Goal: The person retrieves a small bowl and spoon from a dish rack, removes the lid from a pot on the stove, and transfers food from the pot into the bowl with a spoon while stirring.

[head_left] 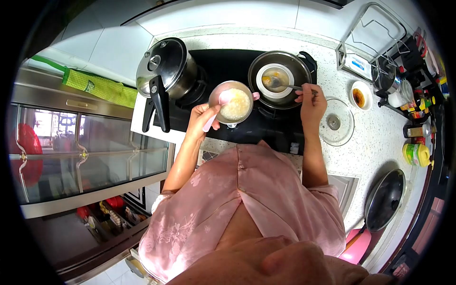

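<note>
My left hand (203,119) is closed at the left side of a small metal bowl (248,117) with pink handles. Pale, grainy porridge (236,105) lies in it, and a pink spoon (212,120) leans in, its handle pinned under my thumb. Over at the pot, my right hand (313,98) grips the handle of a metal spoon (291,87). That spoon's head dips into a white bowl (260,78) holding yellow-orange food (276,77) in some liquid. The white bowl sits inside a steel pot (304,72) on the black stove (219,61).
A pressure cooker (164,61) stands on the left burner. Right of the stove lie a glass lid (341,128) and a small bowl of dark sauce (362,96). Bottles (417,155), a wire rack (368,28) and a leaning wok lid (385,199) line the right side.
</note>
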`<state>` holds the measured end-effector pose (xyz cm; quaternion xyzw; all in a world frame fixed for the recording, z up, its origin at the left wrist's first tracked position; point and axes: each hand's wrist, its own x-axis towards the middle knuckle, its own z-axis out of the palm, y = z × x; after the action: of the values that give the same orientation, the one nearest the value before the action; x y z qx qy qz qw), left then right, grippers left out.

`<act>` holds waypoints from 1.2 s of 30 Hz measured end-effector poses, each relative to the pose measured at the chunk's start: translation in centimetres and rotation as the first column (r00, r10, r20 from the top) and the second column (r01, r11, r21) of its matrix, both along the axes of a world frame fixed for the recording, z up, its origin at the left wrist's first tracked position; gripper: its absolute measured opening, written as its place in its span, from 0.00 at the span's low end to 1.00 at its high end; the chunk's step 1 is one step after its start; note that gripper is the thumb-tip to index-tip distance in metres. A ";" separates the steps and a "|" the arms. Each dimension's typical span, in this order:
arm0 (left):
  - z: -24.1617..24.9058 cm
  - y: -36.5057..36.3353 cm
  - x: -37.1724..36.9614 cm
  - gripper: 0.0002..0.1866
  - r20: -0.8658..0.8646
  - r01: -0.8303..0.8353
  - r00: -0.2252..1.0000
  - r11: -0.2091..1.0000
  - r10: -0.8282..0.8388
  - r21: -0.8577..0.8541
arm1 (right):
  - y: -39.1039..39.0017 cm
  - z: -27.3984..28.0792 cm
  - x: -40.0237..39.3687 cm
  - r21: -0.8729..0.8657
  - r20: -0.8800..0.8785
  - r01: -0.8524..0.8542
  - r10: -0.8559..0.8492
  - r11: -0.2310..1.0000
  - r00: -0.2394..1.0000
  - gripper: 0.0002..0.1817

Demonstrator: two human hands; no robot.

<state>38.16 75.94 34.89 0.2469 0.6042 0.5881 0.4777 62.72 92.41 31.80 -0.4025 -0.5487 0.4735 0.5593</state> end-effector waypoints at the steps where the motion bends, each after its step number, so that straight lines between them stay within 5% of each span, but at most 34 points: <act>1: 0.1 0.2 0.0 0.12 -0.016 0.011 1.000 1.000 -0.011 -0.008 | 0.0 0.3 0.4 -0.032 -0.047 0.000 -0.002 0.999 0.999 0.08; 13: 1.3 4.1 2.1 0.15 -0.013 0.148 0.989 0.987 -0.149 -0.060 | -2.5 8.5 3.3 0.126 -0.206 -0.005 0.031 0.992 0.978 0.07; 15: 1.2 4.4 2.4 0.15 -0.007 0.144 0.990 0.988 -0.144 -0.059 | -3.2 8.7 3.6 0.260 0.104 -0.206 0.185 0.943 0.977 0.05; 16: 1.2 4.4 2.5 0.16 -0.014 0.152 0.988 0.987 -0.153 -0.049 | -3.1 8.6 3.6 0.259 0.108 -0.211 0.189 0.943 0.976 0.05; 18: 1.2 4.4 2.7 0.16 -0.019 0.158 0.987 0.987 -0.159 -0.042 | -3.1 8.2 3.5 0.506 0.372 -0.397 0.222 0.766 0.901 0.06; 20: 1.4 4.4 2.8 0.15 -0.015 0.165 0.986 0.985 -0.166 -0.042 | -3.5 8.2 3.3 0.473 0.356 -0.385 0.227 0.793 0.906 0.06; 23: 1.2 4.4 2.7 0.15 -0.012 0.167 0.986 0.985 -0.167 -0.034 | -3.2 8.0 2.8 0.096 -0.088 -0.078 0.086 0.992 0.992 0.07; 27: 0.9 4.1 2.5 0.14 -0.005 0.147 0.989 0.987 -0.147 -0.058 | -1.0 7.1 3.2 -0.032 -0.312 -0.096 0.082 0.995 0.947 0.10; 32: 0.6 2.8 1.5 0.13 0.043 0.056 0.998 0.998 -0.055 -0.025 | 1.0 5.8 3.4 0.038 -0.292 0.002 0.009 0.999 0.956 0.08; 35: 0.4 2.0 1.1 0.12 0.056 0.036 0.998 0.999 -0.036 -0.001 | 0.5 4.4 2.5 0.071 0.064 -0.071 0.066 0.995 0.996 0.04; 36: 0.5 1.7 1.0 0.11 0.069 0.021 0.997 1.000 -0.021 0.013 | 0.2 4.1 2.0 0.070 0.063 -0.069 0.065 0.995 0.996 0.04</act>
<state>39.20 77.68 35.35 0.2356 0.5810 0.5949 0.5030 64.77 92.60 35.90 -0.3774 -0.5955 0.4594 0.5403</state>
